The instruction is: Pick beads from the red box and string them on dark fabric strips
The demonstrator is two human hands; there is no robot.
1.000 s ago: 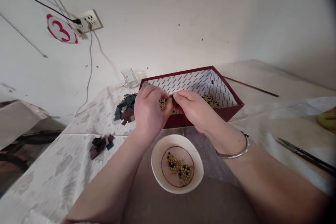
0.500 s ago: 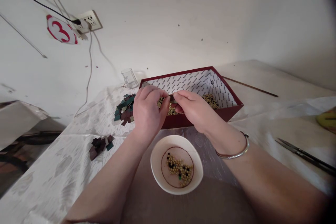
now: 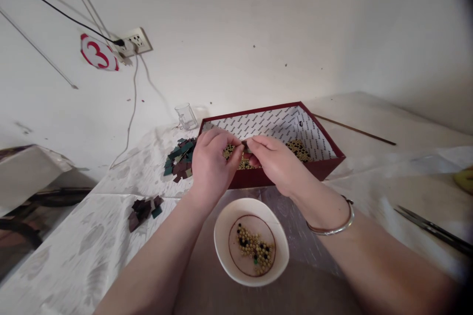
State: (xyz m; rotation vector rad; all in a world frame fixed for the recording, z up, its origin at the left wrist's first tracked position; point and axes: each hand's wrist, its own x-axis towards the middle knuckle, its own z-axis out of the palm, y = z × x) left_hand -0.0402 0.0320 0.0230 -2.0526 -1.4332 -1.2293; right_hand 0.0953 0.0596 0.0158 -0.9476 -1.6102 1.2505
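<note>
Two hands (image 3: 211, 160) pinch what seems one dark piece (image 3: 245, 145) over one box (image 3: 254, 179) near one bowl (image 3: 222, 229).

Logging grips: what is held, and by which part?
A small dark piece, mostly hidden, material unclear, apparently pinched at opposite ends by the left hand and right hand.

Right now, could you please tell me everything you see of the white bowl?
The white bowl, perhaps ceramic, has an uneven round rim and a thin maroon inner ring. It stands upright on the pale covered table, in front of the maroon rectangular box. Golden and black beads and a green piece lie inside. Neither the left hand nor the right hand touches it.
</note>
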